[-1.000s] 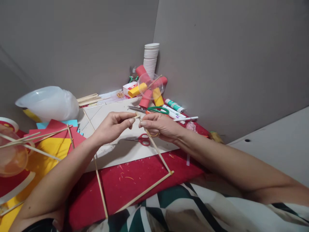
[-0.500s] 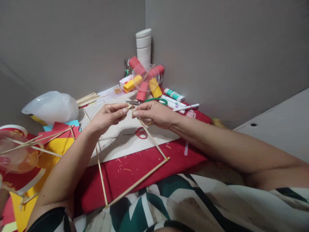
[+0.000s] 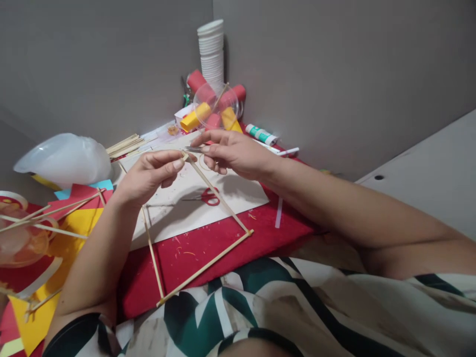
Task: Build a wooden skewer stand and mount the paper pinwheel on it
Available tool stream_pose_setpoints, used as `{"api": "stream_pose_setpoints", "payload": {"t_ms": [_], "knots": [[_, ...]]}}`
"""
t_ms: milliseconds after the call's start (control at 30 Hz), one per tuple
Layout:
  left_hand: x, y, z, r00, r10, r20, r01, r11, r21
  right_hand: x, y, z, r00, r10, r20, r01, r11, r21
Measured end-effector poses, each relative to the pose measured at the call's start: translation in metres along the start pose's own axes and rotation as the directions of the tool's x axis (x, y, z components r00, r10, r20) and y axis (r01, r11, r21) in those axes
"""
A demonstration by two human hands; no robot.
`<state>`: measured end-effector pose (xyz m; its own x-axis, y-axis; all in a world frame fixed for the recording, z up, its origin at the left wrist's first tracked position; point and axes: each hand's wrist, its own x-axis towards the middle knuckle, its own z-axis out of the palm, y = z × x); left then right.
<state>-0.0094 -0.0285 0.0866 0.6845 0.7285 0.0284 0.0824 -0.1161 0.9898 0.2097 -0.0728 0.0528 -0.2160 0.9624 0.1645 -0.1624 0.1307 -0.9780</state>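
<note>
My left hand (image 3: 148, 173) pinches one corner of a four-sided frame of thin wooden sticks (image 3: 206, 267), tied at its corners with rubber bands. The frame tilts down toward my lap, its near side close to my clothes. My right hand (image 3: 238, 154) is closed over a pair of scissors, with the grey scissor blades (image 3: 192, 148) sticking out left past the thumb, close to the held corner. Its fingers cover the green handles. Below the hands, red-handled scissors (image 3: 211, 197) lie on a white board (image 3: 174, 218).
A stack of white cups (image 3: 211, 49) stands in the wall corner behind red and yellow paper rolls (image 3: 196, 117). At left are loose sticks (image 3: 124, 146), a cloudy plastic bag (image 3: 70, 158), coloured paper (image 3: 87, 223) and another stick structure (image 3: 48, 218). A glue tube (image 3: 262, 134) lies at right.
My right hand has left the frame's corner and moved up and back onto the green-handled scissors. The left hand keeps its pinch on the corner. The view has shifted slightly.
</note>
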Motion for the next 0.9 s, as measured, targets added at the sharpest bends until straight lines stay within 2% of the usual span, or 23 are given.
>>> {"api": "stream_pose_setpoints", "payload": {"t_ms": [233, 400, 567, 667, 767, 900], "knots": [[-0.004, -0.003, -0.001, 0.999, 0.044, -0.005, -0.044, 0.999, 0.011, 0.015, -0.013, 0.019, 0.961, -0.239, 0.138, 0.259, 0.953, -0.157], [-0.006, -0.003, -0.003, 0.998, 0.050, -0.029, -0.049, 0.998, 0.044, 0.017, -0.016, 0.024, 0.959, -0.241, 0.149, 0.267, 0.943, -0.197], [-0.004, -0.008, -0.005, 0.998, 0.057, -0.014, -0.057, 0.998, 0.035, 0.019, -0.011, 0.025, 0.965, -0.239, 0.112, 0.255, 0.952, -0.168], [-0.004, -0.009, -0.006, 0.998, 0.063, -0.010, -0.063, 0.997, 0.046, 0.022, -0.009, 0.026, 0.976, -0.202, 0.087, 0.211, 0.972, -0.108], [-0.005, -0.007, -0.004, 0.998, 0.068, -0.013, -0.068, 0.997, 0.039, 0.023, -0.010, 0.024, 0.994, -0.088, 0.059, 0.086, 0.995, 0.042], [-0.006, -0.004, -0.001, 0.996, 0.087, -0.003, -0.087, 0.996, 0.010, 0.017, -0.012, 0.013, 0.985, 0.090, 0.148, -0.119, 0.973, 0.199]]}}
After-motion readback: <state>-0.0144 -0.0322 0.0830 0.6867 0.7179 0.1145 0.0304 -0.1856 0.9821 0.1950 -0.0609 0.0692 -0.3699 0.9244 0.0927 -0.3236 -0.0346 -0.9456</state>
